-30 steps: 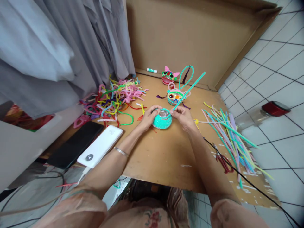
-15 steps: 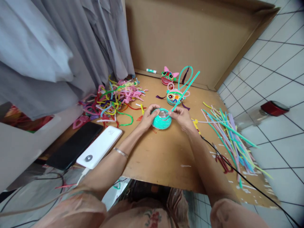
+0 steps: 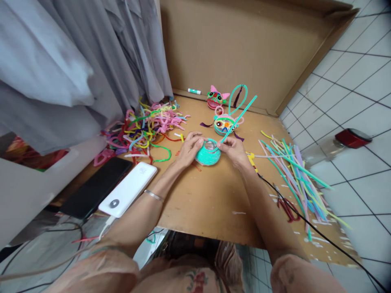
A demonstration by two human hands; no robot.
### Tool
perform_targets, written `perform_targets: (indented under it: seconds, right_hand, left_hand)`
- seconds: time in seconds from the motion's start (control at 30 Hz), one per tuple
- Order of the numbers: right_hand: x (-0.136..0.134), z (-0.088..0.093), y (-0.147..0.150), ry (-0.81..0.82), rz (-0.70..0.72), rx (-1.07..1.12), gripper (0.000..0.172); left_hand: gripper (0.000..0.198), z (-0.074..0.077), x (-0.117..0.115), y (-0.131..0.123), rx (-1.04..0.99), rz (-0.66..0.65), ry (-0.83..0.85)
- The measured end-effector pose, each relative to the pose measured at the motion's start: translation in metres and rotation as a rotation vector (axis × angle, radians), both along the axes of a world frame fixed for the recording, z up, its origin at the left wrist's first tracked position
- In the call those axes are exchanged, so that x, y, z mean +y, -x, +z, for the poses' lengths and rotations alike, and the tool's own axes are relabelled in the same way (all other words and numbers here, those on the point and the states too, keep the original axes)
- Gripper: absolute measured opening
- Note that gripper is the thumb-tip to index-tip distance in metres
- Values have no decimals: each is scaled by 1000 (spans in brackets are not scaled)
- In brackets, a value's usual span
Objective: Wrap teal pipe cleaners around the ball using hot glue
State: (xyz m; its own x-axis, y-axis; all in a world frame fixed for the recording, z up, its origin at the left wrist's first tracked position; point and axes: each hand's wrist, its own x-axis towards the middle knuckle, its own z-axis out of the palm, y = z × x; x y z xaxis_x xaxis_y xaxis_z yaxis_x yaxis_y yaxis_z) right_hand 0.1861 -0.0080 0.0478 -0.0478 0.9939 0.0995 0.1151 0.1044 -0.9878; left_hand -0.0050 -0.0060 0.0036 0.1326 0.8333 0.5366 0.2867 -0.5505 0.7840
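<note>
Both hands meet at a small turquoise coiled bowl (image 3: 208, 158) over the table (image 3: 207, 199): the left hand (image 3: 189, 150) touches its left rim, apparently to steady it, though I can't tell how firmly its fingers close. Opposite, the right hand (image 3: 235, 151) pinches a turquoise pipe cleaner (image 3: 248, 108) near the rim, its free length slanting up and away, presumably clear of the fingers. Loose pipe cleaners (image 3: 301, 179) and red-handled scissors (image 3: 288, 209) lie rightward, probably for easy reach.
</note>
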Motion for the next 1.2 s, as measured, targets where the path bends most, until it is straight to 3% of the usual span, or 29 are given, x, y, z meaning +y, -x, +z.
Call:
perform_targets:
  seconds: [0.17, 0.43, 0.77, 1.0, 1.2]
  right_hand:
    - [1, -2, -1, -3, 7, -9, 31]
    - [2, -3, -3, -1, -20, 19, 26]
    - [4, -5, -3, 15, -34, -2, 29]
    - [4, -5, -3, 22, -53, -11, 31]
    - [3, -3, -3, 26, -52, -13, 33]
  left_hand:
    - [64, 10, -4, 10, 212, -40, -21]
    - [90, 11, -10, 3, 388, -64, -93]
    - [81, 12, -9, 1, 342, -85, -86]
    - [80, 7, -10, -3, 243, -18, 2]
    - [69, 7, -10, -2, 179, -79, 30]
